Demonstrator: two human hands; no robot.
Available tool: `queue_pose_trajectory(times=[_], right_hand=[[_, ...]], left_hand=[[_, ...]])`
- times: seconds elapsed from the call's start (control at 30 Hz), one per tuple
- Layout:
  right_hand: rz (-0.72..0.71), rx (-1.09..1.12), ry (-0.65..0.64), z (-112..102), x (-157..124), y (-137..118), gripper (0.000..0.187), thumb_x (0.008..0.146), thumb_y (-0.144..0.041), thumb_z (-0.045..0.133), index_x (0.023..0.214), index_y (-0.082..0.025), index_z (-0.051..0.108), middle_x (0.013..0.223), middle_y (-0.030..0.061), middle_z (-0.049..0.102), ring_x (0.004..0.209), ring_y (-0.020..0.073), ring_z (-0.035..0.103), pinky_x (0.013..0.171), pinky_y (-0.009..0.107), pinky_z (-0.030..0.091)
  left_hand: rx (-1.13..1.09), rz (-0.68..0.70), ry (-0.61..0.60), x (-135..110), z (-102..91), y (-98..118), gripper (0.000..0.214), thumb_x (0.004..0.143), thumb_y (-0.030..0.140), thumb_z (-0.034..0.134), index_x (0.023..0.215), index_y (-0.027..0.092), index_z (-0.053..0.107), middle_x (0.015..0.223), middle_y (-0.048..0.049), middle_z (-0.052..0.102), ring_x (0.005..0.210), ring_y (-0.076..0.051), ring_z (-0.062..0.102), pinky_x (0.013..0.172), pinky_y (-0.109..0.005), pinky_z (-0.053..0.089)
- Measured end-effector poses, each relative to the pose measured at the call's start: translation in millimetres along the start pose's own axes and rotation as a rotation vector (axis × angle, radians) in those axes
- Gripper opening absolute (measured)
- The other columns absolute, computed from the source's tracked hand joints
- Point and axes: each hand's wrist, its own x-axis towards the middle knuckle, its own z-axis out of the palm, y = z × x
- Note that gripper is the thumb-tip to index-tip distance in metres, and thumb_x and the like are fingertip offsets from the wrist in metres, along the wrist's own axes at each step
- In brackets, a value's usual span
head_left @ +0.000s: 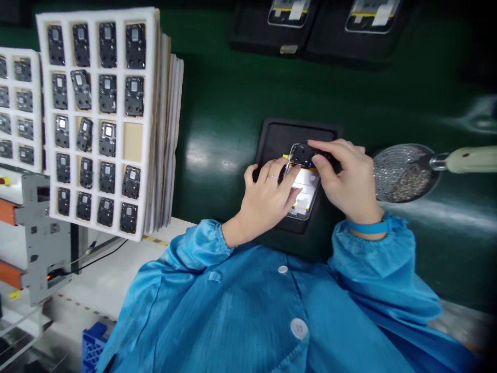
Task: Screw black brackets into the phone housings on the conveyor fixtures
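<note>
On a black tray (275, 135) lies an opened phone (305, 192), its silvery battery showing under yellow strips. My left hand (267, 199) steadies the phone from its left side, fingertips curled over that edge and thumb near the battery. A small black plastic module (303, 154) is at the phone's upper end, pinched between thumb and index finger of my right hand (349, 176). Whether the module touches the phone's frame all along I cannot tell. My fingers cover parts of both.
To the left stands a stack of white foam trays (149, 129) holding similar black modules, one pocket bare. Another foam tray (24, 111) lies further left. At right is a round dish of small screws (407, 176) with a pale-handled tool (471, 159). Two more phones (289, 13) sit in black trays behind.
</note>
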Motion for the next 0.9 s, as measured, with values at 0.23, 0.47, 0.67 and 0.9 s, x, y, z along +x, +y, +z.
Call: queue_pose_trajectory(times=[0.23, 0.47, 0.67, 0.9], right_hand=[[-0.005, 0.006, 0.031, -1.3, -2.2, -0.2, 0.033, 0.107, -0.038, 0.057, 0.129, -0.024, 0.077, 0.119, 0.0079, 0.077, 0.107, 0.0213, 0.071, 0.100, 0.039, 0.047], [0.023, -0.008, 0.079, 1.6, -6.8, -2.8, 0.036, 0.107, -0.043, 0.056, 0.127, -0.023, 0.077, 0.116, 0.0085, 0.077, 0.106, 0.0229, 0.071, 0.099, 0.043, 0.052], [0.024, -0.008, 0.105, 4.1, -7.4, -4.5, 0.035, 0.107, -0.042, 0.057, 0.126, -0.022, 0.077, 0.114, 0.0088, 0.078, 0.106, 0.0238, 0.072, 0.099, 0.044, 0.054], [0.055, 0.030, 0.119, 4.8, -7.7, -4.2, 0.036, 0.107, -0.043, 0.056, 0.128, -0.022, 0.076, 0.116, 0.0094, 0.077, 0.109, 0.0248, 0.072, 0.099, 0.047, 0.056]], left_hand=[[0.019, 0.002, -0.012, -1.9, 7.0, -2.6, 0.054, 0.116, 0.048, 0.041, 0.158, 0.022, 0.062, 0.162, -0.0170, 0.062, 0.147, -0.033, 0.060, 0.124, -0.058, 0.036], [0.067, 0.035, -0.016, -2.9, 9.3, -2.1, 0.055, 0.116, 0.045, 0.041, 0.161, 0.020, 0.059, 0.166, -0.0167, 0.059, 0.147, -0.034, 0.060, 0.123, -0.061, 0.038], [0.063, 0.085, -0.050, -4.6, 8.7, -2.9, 0.058, 0.117, 0.039, 0.034, 0.167, 0.015, 0.050, 0.173, -0.0124, 0.052, 0.153, -0.034, 0.056, 0.127, -0.066, 0.037], [0.033, 0.074, -0.074, -7.1, 11.5, 2.3, 0.062, 0.117, 0.039, 0.036, 0.172, 0.013, 0.042, 0.177, -0.0140, 0.044, 0.159, -0.039, 0.051, 0.133, -0.075, 0.031]])
